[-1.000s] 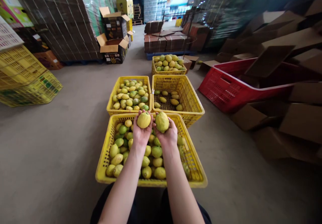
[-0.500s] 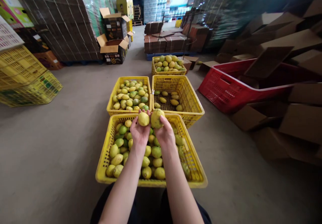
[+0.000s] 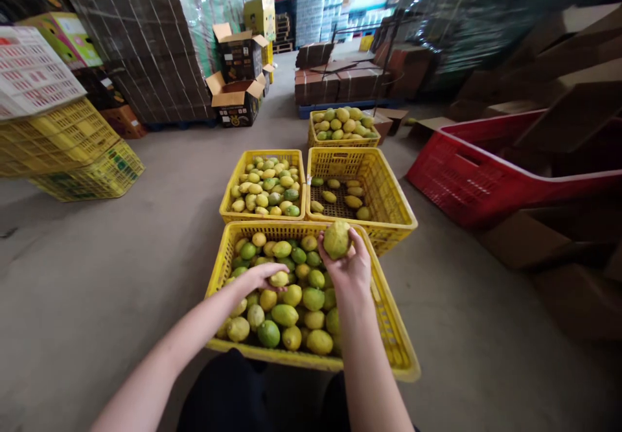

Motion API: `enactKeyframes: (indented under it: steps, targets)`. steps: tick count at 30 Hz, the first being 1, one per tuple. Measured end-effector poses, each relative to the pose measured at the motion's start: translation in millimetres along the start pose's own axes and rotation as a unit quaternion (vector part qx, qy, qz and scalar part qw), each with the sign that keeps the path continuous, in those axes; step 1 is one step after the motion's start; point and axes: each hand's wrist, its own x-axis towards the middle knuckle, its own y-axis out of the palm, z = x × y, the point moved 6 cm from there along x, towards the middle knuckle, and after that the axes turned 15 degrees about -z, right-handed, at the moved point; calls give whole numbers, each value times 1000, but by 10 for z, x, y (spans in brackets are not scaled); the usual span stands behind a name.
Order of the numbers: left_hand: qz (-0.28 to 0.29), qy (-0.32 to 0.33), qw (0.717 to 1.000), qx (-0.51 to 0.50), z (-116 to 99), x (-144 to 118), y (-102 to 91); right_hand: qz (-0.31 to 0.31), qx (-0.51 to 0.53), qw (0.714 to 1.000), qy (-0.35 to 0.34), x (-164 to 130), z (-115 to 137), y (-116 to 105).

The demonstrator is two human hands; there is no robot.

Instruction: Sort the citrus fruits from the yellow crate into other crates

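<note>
A yellow plastic crate (image 3: 389, 328) full of yellow and green lemons sits on the floor right in front of me. My right hand (image 3: 350, 267) holds one yellowish lemon (image 3: 336, 239) up over the crate's far edge. My left hand (image 3: 260, 275) is down on the pile, palm down, fingers curled over a small yellow lemon (image 3: 278, 279). Beyond stand two more yellow crates: the left crate (image 3: 233, 189) is well filled with lemons, the right crate (image 3: 389, 189) has only a few on its bottom.
A fourth yellow crate (image 3: 343, 139) heaped with lemons stands farther back. A red crate (image 3: 466, 179) and cardboard boxes (image 3: 529, 238) lie to the right. Stacked yellow crates (image 3: 63, 153) stand at left, wrapped pallets (image 3: 140, 43) and open cartons (image 3: 238, 98) behind.
Both hands held lemons up side by side before. My left hand has dropped to the pile in the near crate; the right still holds its lemon. The view shifted slightly left.
</note>
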Motion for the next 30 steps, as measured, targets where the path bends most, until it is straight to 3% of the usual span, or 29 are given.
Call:
enactKeyframes:
  steps: [3,4,6,9,10,12,14,18,22,25,26,30]
  targets:
    - [-99,50,993,35,-367,86,-544,-6,-1,1000,-11,47,64,-43]
    - [-146,96,985,16,-619,94,-732,-8,2,1000,-18,65,83,-52]
    - [-181,158,971,-15,-1145,93,-1010,-11,8,1000,-25,94,107,-59]
    - [-217,254,941,-55,-1840,59,-1315,-23,11,1000,-13,99,100,-45]
    - [-228,274,933,-56,-1972,56,-1382,-27,9,1000,-2,87,87,-35]
    - [-243,288,925,-37,-2038,82,-1455,-38,2,999,20,51,61,-15]
    - [-246,287,926,8,-1876,146,-1456,-51,-3,998,35,20,43,-8]
    - [-217,308,916,140,-1208,265,-1350,-54,-16,998,34,60,27,-36]
    - [-188,333,882,275,-489,255,-1265,-35,-37,998,45,186,-65,-73]
    - [-163,357,851,350,-43,237,-1204,-68,-66,993,77,220,-261,-128]
    - [-160,374,825,393,81,245,-1177,-86,-84,989,88,213,-353,-157]
    - [-209,453,651,572,440,338,-1081,-142,-158,970,118,173,-733,-297]
